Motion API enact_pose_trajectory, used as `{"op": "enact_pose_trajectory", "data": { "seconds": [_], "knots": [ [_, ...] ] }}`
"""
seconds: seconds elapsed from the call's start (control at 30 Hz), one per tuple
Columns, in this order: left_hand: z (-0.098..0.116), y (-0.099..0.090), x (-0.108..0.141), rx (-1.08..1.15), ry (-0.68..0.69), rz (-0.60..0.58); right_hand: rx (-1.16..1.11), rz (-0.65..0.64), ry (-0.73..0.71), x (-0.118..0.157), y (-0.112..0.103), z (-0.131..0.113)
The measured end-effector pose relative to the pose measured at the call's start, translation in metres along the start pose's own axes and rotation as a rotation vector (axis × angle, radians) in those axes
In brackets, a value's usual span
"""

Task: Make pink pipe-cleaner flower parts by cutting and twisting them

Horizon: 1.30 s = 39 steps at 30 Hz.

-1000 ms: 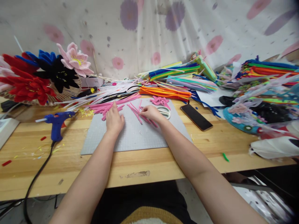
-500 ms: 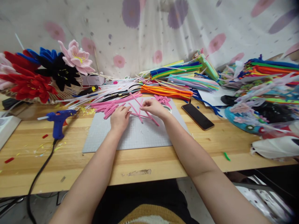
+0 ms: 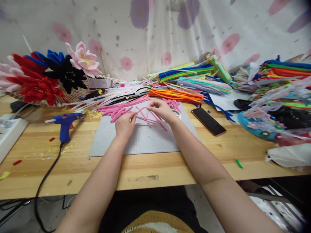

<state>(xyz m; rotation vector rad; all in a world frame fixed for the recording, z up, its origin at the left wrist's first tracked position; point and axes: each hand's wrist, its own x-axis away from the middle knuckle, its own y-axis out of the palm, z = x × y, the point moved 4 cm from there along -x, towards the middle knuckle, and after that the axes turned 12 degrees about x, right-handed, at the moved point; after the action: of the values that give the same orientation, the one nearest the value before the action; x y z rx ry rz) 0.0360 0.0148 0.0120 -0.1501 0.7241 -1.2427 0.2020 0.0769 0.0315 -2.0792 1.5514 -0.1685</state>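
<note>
A pink pipe cleaner (image 3: 141,109) bows between my two hands above the grey cutting mat (image 3: 109,142). My left hand (image 3: 125,123) pinches its left end between thumb and fingertips. At the other end, my right hand (image 3: 159,110) grips it with closed fingers. Below and between the hands, several loose pink pipe cleaners (image 3: 159,123) lie crossed on the mat. A heap of short pink pieces (image 3: 118,113) rests just beyond my left hand, and more curled pink pieces (image 3: 172,104) lie behind my right hand. A roll of tape (image 3: 177,113) is partly hidden by my right wrist.
A blue glue gun (image 3: 65,124) with a black cord sits at left, near a white power strip (image 3: 14,132). Fuzzy flowers (image 3: 36,87) stand behind it. A phone (image 3: 208,121) lies right of the mat. Orange pipe cleaners (image 3: 176,94) and other bundles line the back.
My left hand has closed on the end of a pink pipe cleaner, which now arches between both hands. The view has shifted slightly left.
</note>
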Motion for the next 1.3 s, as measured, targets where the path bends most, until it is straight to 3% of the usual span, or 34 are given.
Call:
{"op": "enact_pose_trajectory", "data": {
  "seconds": [0.2,0.33,0.47,0.77,0.97,1.17,1.3],
  "knots": [
    [-0.004,0.028,0.014,0.746,-0.522,-0.201,-0.242,0.093,0.001,0.000,0.016,0.001],
    [0.001,0.033,0.019,0.935,-0.708,-0.263,-0.302,0.091,0.027,0.002,0.025,0.000],
    [0.002,0.031,0.020,0.988,-0.762,-0.280,-0.329,0.097,0.046,0.003,0.026,0.002],
    [-0.002,0.033,0.020,0.962,-0.733,-0.331,-0.361,0.073,0.092,0.005,0.027,0.002],
    [0.000,0.033,0.020,0.952,-0.741,-0.304,-0.403,0.049,0.119,0.005,0.028,0.002],
    [0.003,0.031,0.020,1.115,-0.843,-0.334,-0.745,-0.241,0.282,0.009,0.030,0.016],
    [0.005,0.032,0.022,1.162,-0.913,-0.398,-0.871,-0.380,0.264,0.012,0.031,0.021]
  ]
}}
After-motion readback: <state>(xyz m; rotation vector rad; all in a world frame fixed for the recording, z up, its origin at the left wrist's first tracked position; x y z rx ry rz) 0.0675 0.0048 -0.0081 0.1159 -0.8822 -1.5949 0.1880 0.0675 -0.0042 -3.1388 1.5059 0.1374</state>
